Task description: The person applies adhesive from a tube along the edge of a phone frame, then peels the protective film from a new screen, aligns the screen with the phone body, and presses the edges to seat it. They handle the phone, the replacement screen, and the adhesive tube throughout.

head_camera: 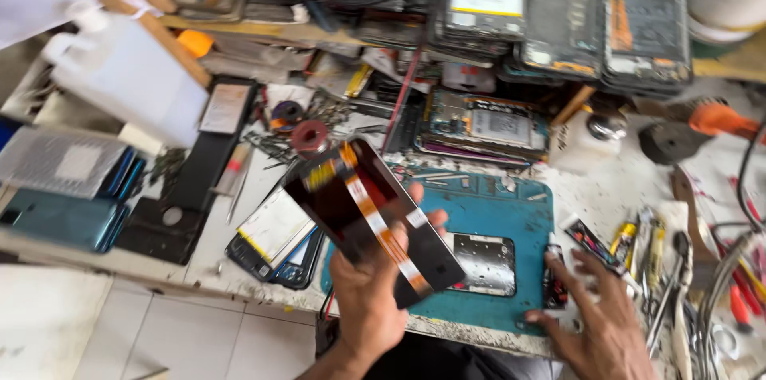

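My left hand [369, 292] holds up a dark phone screen panel [351, 200] with its back toward me, an orange flex ribbon running along it. The panel is tilted above the front edge of a blue work mat [511, 212]. My right hand [594, 308] rests flat on the bench at the mat's right edge, fingers spread, beside a small dark tube [554, 284] and touching nothing else clearly. A shiny metal plate [483, 264] lies on the mat between the two hands.
An opened phone [483, 126] lies behind the mat. Stacks of phone bodies [646, 25] fill the back shelf. Tweezers and pliers [678, 284] crowd the right side. A white plastic jug [132, 81], a black block [187, 181] and flat phones [275, 240] lie to the left.
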`<state>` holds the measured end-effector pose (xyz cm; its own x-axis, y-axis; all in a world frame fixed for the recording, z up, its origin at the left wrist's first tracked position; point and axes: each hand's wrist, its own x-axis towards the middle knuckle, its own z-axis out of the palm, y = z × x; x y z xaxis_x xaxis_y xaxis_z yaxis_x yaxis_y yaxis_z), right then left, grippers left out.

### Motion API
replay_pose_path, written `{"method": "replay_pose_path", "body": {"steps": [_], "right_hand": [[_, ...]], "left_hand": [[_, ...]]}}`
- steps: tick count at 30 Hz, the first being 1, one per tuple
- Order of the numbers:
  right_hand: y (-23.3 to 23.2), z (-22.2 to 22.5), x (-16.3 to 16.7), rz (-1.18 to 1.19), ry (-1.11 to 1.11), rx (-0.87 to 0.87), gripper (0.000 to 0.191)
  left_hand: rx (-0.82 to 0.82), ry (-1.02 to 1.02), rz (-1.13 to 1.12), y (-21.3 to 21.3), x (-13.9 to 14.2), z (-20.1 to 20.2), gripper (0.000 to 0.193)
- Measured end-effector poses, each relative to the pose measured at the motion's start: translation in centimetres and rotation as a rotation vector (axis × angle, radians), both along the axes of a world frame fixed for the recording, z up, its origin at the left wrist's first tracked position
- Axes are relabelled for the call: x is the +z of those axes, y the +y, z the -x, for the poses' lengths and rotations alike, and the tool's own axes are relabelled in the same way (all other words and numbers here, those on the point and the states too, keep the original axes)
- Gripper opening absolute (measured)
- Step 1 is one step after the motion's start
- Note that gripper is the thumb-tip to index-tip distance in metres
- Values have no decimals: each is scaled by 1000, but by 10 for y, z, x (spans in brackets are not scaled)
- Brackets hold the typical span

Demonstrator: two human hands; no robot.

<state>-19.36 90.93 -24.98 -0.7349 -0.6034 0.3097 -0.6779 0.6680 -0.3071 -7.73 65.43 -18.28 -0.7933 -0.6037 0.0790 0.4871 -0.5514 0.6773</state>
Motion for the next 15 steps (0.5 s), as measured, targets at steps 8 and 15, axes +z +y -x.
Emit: {"method": "replay_pose_path", "body": {"steps": [8, 15], "right_hand": [[-138, 54, 169, 799, -48, -13, 15], [-185, 57, 221, 792, 14, 210, 22]], "left_hand": [[179, 258, 448, -53, 43, 110, 20], [273, 319, 867, -53, 89, 113, 22]]}}
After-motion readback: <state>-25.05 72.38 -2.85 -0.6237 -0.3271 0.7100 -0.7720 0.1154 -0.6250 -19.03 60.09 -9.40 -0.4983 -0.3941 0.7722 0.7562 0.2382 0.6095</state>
